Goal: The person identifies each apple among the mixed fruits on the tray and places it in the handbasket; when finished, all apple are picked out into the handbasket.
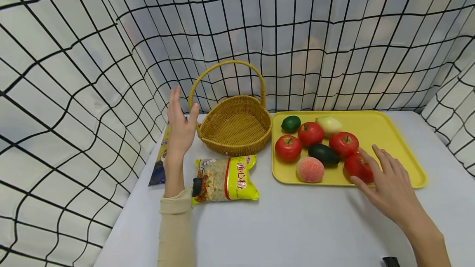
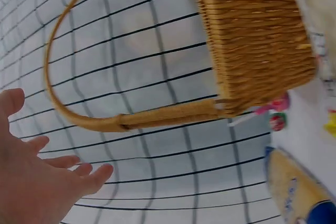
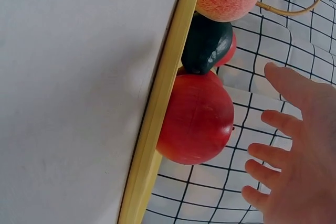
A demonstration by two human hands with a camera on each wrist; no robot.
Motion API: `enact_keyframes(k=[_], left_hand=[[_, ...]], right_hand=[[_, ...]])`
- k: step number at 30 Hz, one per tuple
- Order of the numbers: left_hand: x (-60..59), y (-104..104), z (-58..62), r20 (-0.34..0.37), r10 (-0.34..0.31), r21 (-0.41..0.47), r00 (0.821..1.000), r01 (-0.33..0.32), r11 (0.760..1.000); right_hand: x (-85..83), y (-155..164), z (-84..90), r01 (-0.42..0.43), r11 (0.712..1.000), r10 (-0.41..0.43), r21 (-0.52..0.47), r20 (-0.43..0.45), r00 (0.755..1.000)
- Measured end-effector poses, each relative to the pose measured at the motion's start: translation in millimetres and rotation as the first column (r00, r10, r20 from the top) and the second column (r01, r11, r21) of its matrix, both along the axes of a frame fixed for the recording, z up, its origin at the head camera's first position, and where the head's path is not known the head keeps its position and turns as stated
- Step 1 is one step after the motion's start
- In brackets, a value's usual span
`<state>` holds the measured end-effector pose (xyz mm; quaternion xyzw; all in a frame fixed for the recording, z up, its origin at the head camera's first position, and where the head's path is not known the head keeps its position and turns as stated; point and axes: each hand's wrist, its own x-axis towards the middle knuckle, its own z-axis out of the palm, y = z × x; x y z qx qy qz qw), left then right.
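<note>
— Nearest to us, where did we have our right hand [image 1: 389, 184]?

— It lay over the front edge of the yellow tray [image 1: 408, 164], fingers spread and straight, clamped on nothing. The fingertips reached the nearest red apple [image 1: 358, 167] at the tray's front; we could not tell whether they touched it or only came close.

— Why that apple?

— We judged it the easiest to reach, as it sat closest to the hand, just beside the dark avocado [image 1: 323, 153] and near the peach [image 1: 310, 169].

— And our left hand [image 1: 180, 125]?

— Raised off the table, open with fingers up, gripping nothing, just beside the wicker basket [image 1: 235, 125] and its handle [image 1: 226, 73], probably ready to steady it.

— What lay about it?

— A yellow noodle packet [image 1: 225, 178] in front of the basket, and another packet [image 1: 162, 160] partly hidden behind the wrist. The basket held nothing we could see.
</note>
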<state>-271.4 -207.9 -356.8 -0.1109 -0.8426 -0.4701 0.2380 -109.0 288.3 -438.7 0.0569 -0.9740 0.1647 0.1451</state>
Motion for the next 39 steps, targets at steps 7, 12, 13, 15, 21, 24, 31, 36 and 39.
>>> enact_keyframes(k=[7,12,13,15,21,24,31,36,39], left_hand=[[-10.5,-9,-14.1,0.132,-0.021,0.004,0.991,0.021,1.0],[-9.7,-5,-14.2,0.153,-0.066,-0.018,0.986,0.07,0.997],[-9.8,-5,-14.7,0.157,-0.073,-0.028,0.985,0.078,0.997],[-10.3,-5,-15.5,0.162,-0.084,-0.037,0.983,0.091,0.995],[-11.2,-7,-15.2,0.169,-0.103,-0.036,0.98,0.111,0.993],[-11.3,-7,-15.2,0.18,-0.106,-0.047,0.978,0.116,0.992],[-10.7,-7,-13.0,0.2,-0.101,-0.047,0.975,0.112,0.993],[-8.8,-6,-11.7,0.203,-0.098,-0.06,0.974,0.112,0.992],[-7.9,-6,-12.1,0.205,-0.092,-0.07,0.974,0.109,0.992]], right_hand=[[-1.7,-2,-5.7,0.014,1.0,-0.014,-0.019,-0.001,1.0],[-6.7,-4,-6.6,0.005,1.0,-0.004,-0.017,0.002,1.0],[-7.5,-5,-6.3,0.003,1.0,-0.003,-0.018,0.003,1.0],[-8.9,-5,-5.5,0.004,1.0,-0.004,-0.016,0.004,1.0],[-9.8,-4,-3.0,0.009,1.0,-0.009,-0.016,0.008,1.0],[-9.9,-3,-3.1,0.014,1.0,-0.014,-0.012,0.011,1.0],[-20.5,0,4.1,-0.006,1.0,0.005,0.022,0.03,1.0],[-38.0,3,14.0,-0.058,0.994,0.048,0.087,0.114,0.992],[-48.5,7,20.4,-0.086,0.991,0.057,0.107,0.243,0.968]])
